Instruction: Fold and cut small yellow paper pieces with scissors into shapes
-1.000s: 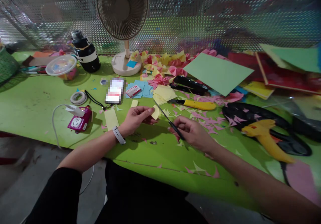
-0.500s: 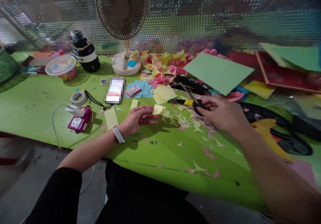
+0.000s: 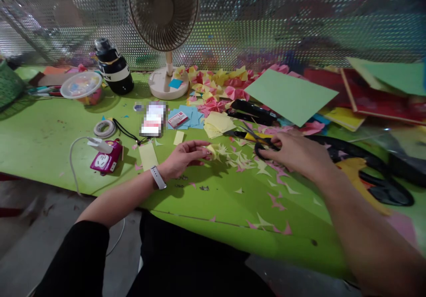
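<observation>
Scissors (image 3: 255,135) had moved rightward, away from the yellow paper (image 3: 213,150) the left hand (image 3: 184,157) pinched, thumb against fingers, above the table (image 3: 199,210). Slightly beyond, the right hand (image 3: 296,153), curled round their handles, seemingly kept them aside near the utility knife (image 3: 266,135).

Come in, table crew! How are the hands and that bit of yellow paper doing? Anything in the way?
Left hand pinching yellow paper. Right hand at scissors, grip unclear. Scraps scattered between hands.
</observation>
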The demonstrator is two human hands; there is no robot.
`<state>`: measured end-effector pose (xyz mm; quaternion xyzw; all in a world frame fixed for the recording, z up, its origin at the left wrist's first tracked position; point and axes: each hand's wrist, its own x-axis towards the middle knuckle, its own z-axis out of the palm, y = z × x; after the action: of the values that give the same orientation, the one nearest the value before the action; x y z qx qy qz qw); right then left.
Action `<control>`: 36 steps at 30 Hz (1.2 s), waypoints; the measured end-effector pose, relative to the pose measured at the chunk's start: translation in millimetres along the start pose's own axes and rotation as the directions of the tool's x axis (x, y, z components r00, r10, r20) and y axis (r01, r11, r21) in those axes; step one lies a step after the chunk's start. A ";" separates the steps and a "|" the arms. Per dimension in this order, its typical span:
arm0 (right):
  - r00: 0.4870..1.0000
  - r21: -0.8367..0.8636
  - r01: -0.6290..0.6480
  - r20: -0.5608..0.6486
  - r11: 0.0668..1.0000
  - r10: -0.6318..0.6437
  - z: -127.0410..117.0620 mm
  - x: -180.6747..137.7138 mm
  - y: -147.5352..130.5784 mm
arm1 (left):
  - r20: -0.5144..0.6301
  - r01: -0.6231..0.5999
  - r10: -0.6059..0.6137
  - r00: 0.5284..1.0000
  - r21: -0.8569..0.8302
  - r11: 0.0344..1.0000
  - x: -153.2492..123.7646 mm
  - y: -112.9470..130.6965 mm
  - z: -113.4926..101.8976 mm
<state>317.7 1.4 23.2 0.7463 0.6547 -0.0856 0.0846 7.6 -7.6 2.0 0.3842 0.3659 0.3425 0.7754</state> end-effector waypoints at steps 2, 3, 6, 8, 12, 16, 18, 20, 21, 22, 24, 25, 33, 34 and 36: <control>0.999 0.013 0.042 0.033 0.999 -0.042 -2.8 -0.9 4.9 | -0.014 0.008 -0.008 1.000 0.023 1.000 0.4 -0.6 0.7; 0.998 0.020 0.054 0.038 0.998 -0.055 -4.8 -2.2 6.9 | -0.014 0.011 -0.010 1.000 0.031 0.999 0.6 -0.8 1.0; 0.995 0.065 0.056 -0.081 0.996 -0.050 -10.5 -10.7 6.1 | -0.024 -0.020 0.021 0.999 0.053 0.998 1.0 -1.4 1.2; 0.974 0.143 0.140 -0.200 0.980 -0.110 -10.6 -19.1 -3.2 | -0.053 -0.075 0.079 0.995 0.079 0.994 1.1 -1.9 0.8; 0.881 0.312 0.468 -0.238 0.827 -0.409 1.9 -31.8 -37.8 | -0.104 -0.167 0.183 0.978 0.147 0.975 1.3 -1.8 -0.1; 0.786 0.287 0.617 -0.264 0.732 -0.559 19.1 -27.5 -71.9 | -0.131 -0.248 0.279 0.951 0.210 0.946 1.7 1.1 -1.3; 0.773 0.285 0.633 -0.272 0.720 -0.573 23.6 -21.5 -83.9 | -0.128 -0.288 0.326 0.936 0.252 0.924 1.4 2.9 -1.7; 0.786 0.345 0.618 -0.266 0.707 -0.558 23.9 -17.0 -92.7 | -0.078 -0.324 0.367 0.927 0.328 0.888 0.6 3.6 -1.4; 0.802 0.396 0.596 -0.256 0.698 -0.540 22.6 -16.2 -96.0 | -0.038 -0.339 0.380 0.924 0.376 0.862 0.1 3.3 -1.1; 0.819 0.454 0.570 -0.242 0.685 -0.521 20.5 -16.3 -98.8 | 0.003 -0.351 0.386 0.922 0.423 0.836 -0.5 2.4 -0.7; 0.848 0.564 0.511 -0.206 0.649 -0.488 15.2 -19.1 -102.0 | 0.086 -0.356 0.360 0.929 0.480 0.802 -1.1 -0.8 -0.1; 0.855 0.611 0.485 -0.183 0.626 -0.485 12.6 -21.1 -102.5 | 0.117 -0.347 0.334 0.935 0.491 0.799 -1.0 -2.7 0.0; 0.853 0.863 0.202 0.078 0.463 -0.516 5.2 -23.5 -91.1 | 0.078 -0.116 0.092 0.993 0.390 0.914 5.5 -1.1 -4.3; 0.846 0.870 0.174 0.107 0.460 -0.522 4.8 -22.9 -90.5 | 0.056 -0.069 0.051 0.997 0.383 0.921 5.8 1.0 -4.4; 0.834 0.874 0.138 0.151 0.466 -0.531 4.2 -22.2 -90.3 | 0.001 -0.004 0.004 1.000 0.407 0.913 5.1 4.3 -3.8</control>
<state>225.3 -9.4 23.1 0.5106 0.6361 -0.5538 -0.1670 5.9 -0.1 2.5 0.5381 0.4281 0.2603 0.6778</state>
